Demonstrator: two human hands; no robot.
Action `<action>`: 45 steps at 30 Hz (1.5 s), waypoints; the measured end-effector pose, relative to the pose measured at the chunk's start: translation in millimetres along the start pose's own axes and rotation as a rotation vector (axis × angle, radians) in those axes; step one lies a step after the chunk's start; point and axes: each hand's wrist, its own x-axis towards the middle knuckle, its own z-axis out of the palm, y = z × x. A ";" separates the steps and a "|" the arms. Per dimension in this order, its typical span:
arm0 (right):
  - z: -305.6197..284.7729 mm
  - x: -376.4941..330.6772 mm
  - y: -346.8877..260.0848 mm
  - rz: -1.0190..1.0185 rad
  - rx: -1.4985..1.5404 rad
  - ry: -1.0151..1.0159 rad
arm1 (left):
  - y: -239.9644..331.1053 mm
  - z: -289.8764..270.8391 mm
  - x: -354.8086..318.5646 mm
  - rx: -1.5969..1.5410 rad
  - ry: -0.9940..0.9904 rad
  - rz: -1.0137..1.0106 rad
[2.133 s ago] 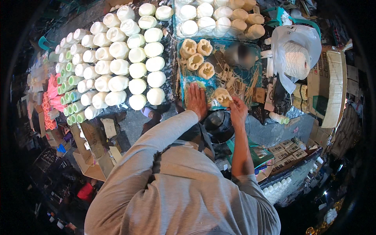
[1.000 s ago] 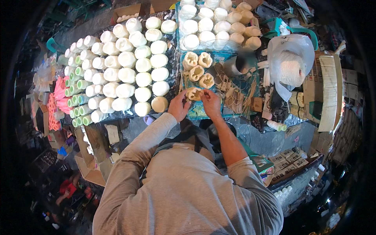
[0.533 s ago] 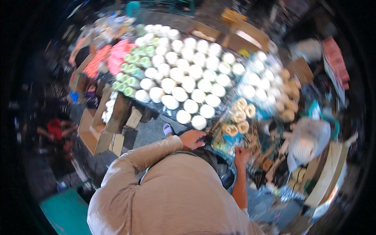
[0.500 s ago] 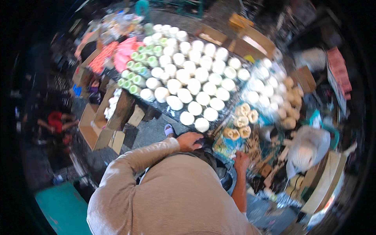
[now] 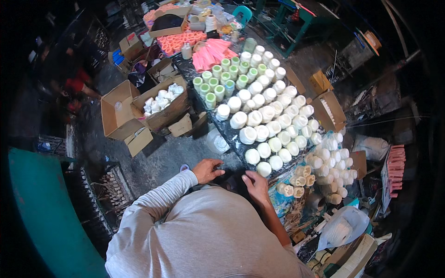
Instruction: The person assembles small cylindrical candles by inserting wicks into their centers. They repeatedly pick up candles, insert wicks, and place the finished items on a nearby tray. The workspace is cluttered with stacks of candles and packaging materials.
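Observation:
My left hand hangs in front of my waist, thumb and fingers apart, with nothing in it. Close by, my right hand is held at the near edge of a dark table, its thumb and fingers loosely apart and nothing visible in it. Nearest to that hand stands a white yarn spool, the front one of many in rows on the tabletop. Green-topped spools fill the table's left side. Cream hollow pieces cluster at the right.
Left of the table stand an open cardboard box and another box holding white spools. Pink cones lie at the far end. A plastic bag is at the right, a green panel at the left, a teal stool beyond.
The view has swung to the right, so the table sits differently in it. My right hand has moved leftward and up, away from the cream pieces, closer to my left hand.

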 end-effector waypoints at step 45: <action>77.5 839.7 -74.0 -0.259 -0.886 0.219 | -227.2 -334.7 -42.6 0.011 0.603 -0.546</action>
